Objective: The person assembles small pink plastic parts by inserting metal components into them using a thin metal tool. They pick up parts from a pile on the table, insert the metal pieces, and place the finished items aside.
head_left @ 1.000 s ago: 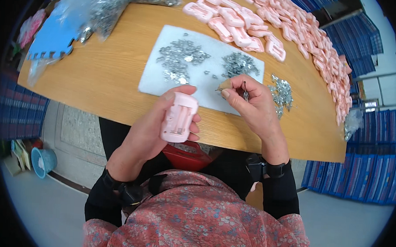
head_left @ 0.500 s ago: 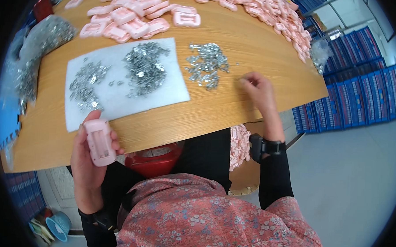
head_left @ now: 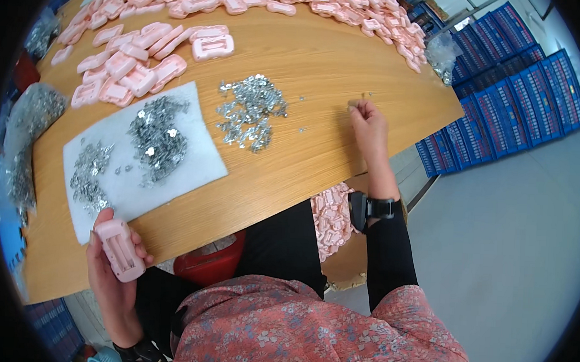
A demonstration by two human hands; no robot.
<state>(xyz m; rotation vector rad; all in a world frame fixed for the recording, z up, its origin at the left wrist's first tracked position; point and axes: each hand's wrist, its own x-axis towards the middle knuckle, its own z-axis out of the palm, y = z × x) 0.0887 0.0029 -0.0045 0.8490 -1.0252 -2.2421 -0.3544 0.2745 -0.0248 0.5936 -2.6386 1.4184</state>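
Observation:
My left hand holds a pink plastic casing at the table's near left edge, its long battery slot facing up and metal showing at the slot's lower end. Over the right part of the table, my right hand has thumb and fingers pinched together; what they hold, if anything, is too small to name. To its left lies a pile of small silvery metal pieces, with a few strays nearby. Two more heaps, a dense one and a thinner one, rest on a white foam sheet.
Pink casings are heaped beyond the sheet, and many more line the table's far edge. Bags of metal pieces stand at the left. Below the table's edge is a carton of pink parts. Blue racks stand at right.
The whole view has turned, so the table's things sit further left. My right hand is further from the loose metal pile, still pinched. The casing stays in my left hand.

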